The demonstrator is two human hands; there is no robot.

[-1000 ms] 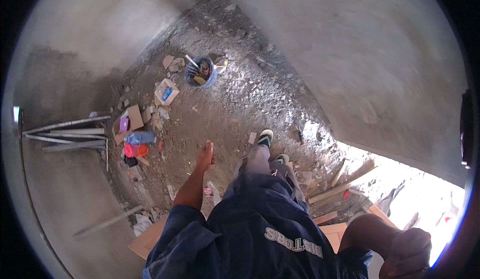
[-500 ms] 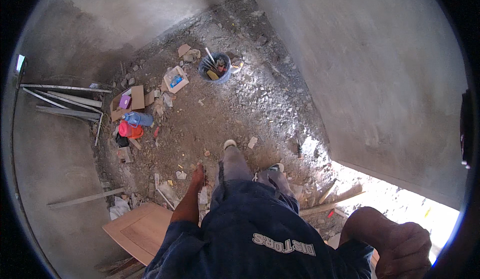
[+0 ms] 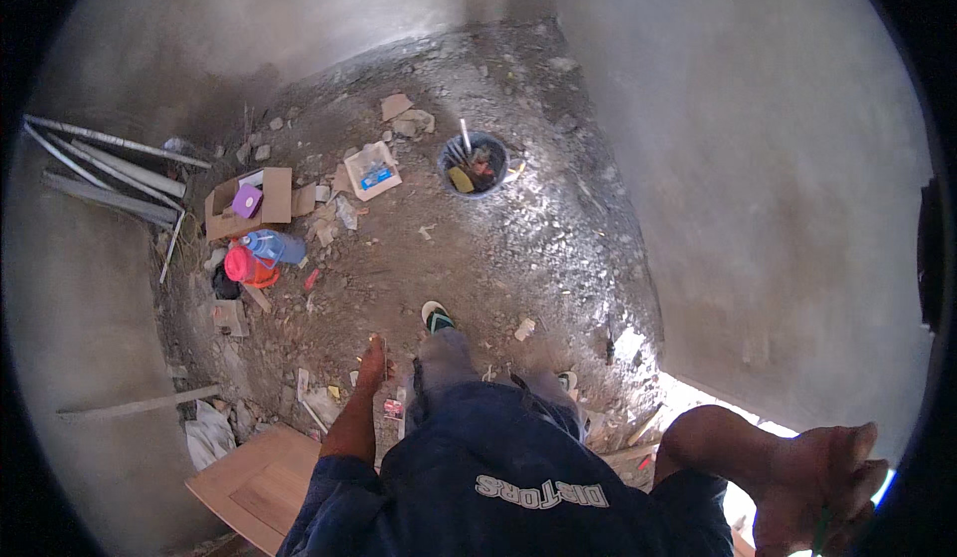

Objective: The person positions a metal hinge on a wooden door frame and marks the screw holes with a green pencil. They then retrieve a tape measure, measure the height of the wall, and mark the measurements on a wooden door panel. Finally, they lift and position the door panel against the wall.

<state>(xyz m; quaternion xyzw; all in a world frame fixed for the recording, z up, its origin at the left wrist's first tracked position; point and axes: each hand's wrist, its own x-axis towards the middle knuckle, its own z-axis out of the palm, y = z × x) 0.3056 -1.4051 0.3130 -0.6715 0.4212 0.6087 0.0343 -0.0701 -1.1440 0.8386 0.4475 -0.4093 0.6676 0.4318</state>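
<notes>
The left hand [image 3: 374,366] hangs beyond the near-left wooden panel [image 3: 261,482]; whether its grip holds anything cannot be told. At near right, the right hand [image 3: 822,467] curls by a thin green thing [image 3: 820,531]; whether that grip holds it is unclear. Farther off stands 1 bucket [image 3: 484,143].

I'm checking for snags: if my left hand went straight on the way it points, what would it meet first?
Past the left hand the picture shows dirt floor, then roughly the small pale scrap. The hand appears raised and depth is unclear, so it might pass above.
</notes>
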